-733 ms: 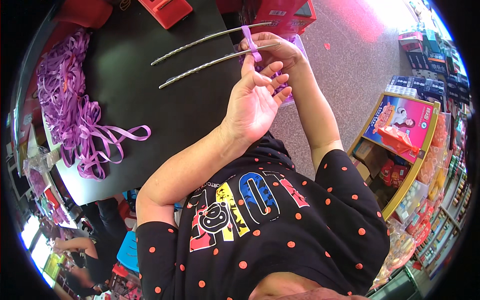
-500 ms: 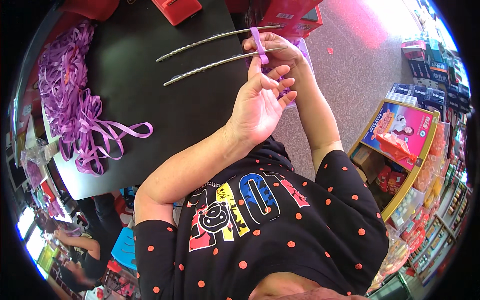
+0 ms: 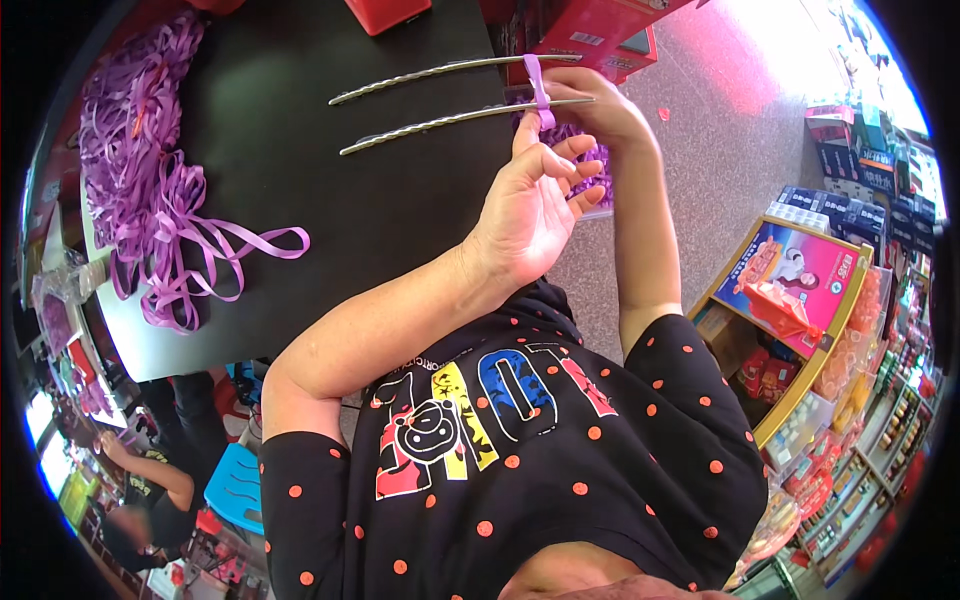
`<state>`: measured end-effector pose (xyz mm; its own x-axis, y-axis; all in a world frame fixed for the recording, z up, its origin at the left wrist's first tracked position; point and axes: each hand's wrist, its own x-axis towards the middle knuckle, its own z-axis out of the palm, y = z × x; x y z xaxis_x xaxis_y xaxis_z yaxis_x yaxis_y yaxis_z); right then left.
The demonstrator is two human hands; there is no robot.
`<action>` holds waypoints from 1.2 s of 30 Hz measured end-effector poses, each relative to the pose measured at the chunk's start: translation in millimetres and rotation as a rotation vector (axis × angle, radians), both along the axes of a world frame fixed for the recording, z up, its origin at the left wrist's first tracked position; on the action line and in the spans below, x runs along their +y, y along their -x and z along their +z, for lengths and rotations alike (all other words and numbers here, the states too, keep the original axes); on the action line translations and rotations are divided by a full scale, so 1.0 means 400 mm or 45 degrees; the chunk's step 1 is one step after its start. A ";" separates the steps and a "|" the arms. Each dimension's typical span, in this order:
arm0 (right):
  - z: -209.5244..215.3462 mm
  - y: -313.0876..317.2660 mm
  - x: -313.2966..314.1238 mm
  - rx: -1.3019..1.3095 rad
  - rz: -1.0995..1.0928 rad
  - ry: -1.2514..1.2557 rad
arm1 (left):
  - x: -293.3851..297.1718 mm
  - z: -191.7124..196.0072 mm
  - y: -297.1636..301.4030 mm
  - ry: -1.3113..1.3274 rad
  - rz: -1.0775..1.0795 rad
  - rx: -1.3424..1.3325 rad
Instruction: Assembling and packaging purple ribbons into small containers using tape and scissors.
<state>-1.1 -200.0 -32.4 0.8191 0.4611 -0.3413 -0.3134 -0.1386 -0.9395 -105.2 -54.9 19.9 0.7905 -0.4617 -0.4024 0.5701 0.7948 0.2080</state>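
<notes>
Person stands at the near right corner of a black worktop [image 3: 300,200], winding purple ribbon [image 3: 540,92] round two long metal rods [image 3: 450,95] that lie side by side, apart, pointing toward the table's middle from its right edge. Right hand [image 3: 590,105] is at the rods' near ends, closed round them it seems, though the fingers are mostly hidden behind the left hand, so the grip itself is hard to tell. Left hand [image 3: 530,205] is raised just below the rods, thumb and forefinger pinched on the ribbon's lower end, other fingers curled loose. Ribbon strip spans both rods as one narrow band near the right hand. A small heap of purple pieces [image 3: 575,150] shows beneath the hands at the table edge. Big pile of loose purple ribbon [image 3: 150,190] sits well apart at the worktop's left edge, one loop trailing toward the centre. Red box [image 3: 385,12] at the far edge. Display boxes of packaged goods [image 3: 790,290] on the floor to the right. Step in hand looks like the first wrap or loop of a bow on the rod frame; early. Next move likely calls for keeping tension with the pinch while passing the ribbon round the rods without slipping off.
</notes>
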 end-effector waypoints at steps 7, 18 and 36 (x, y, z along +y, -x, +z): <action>0.148 0.042 -0.035 -0.759 -0.093 0.431 | -0.002 -0.008 0.001 0.016 0.017 -0.026; 0.204 -0.018 -0.006 -1.672 0.627 0.822 | -0.001 -0.007 0.001 0.023 0.014 -0.015; 0.128 -0.037 0.024 -0.542 0.088 0.399 | -0.001 0.043 0.015 -0.240 -0.022 0.044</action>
